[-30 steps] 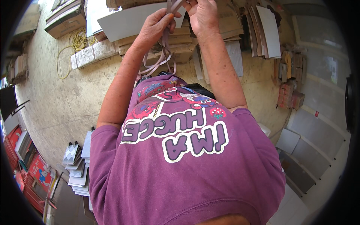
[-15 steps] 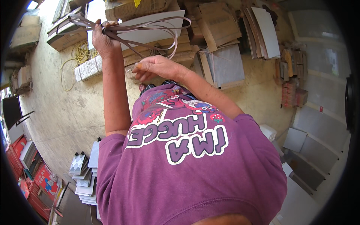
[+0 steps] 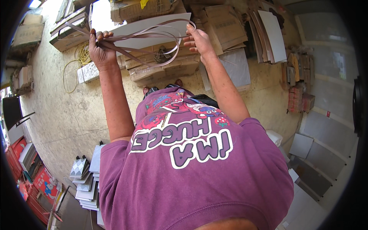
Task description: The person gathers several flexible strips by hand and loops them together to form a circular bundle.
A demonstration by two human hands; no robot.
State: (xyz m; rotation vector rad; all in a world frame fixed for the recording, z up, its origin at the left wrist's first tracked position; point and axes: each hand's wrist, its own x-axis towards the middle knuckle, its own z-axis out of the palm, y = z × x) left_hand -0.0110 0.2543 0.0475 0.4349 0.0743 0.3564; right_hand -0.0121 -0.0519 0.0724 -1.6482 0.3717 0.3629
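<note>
A looped bundle of flat, pale mauve strapping band (image 3: 122,37) stretches between my hands, above a flat white board (image 3: 161,25) and stacked cartons. My left hand (image 3: 102,55) is closed around the gathered part of the bundle, and loose ends stick out past it to the left. At the right end of the loops is my right hand (image 3: 201,43). Its thumb is raised beside the outermost loop and its fingers are apart. Whether that thumb touches the band I cannot tell.
Flat cardboard cartons (image 3: 165,65) lie ahead of my feet, with more cardboard (image 3: 224,28) to the right. Yellow rope (image 3: 83,55) lies on the floor beside a white wrapped block (image 3: 89,73). Tile samples (image 3: 86,188) stand at lower left. Grey panels (image 3: 326,134) line the right side.
My right hand has risen from near my body to the right end of the loops, its fingers spreading. My left hand has shifted slightly left and down with the bundle.
</note>
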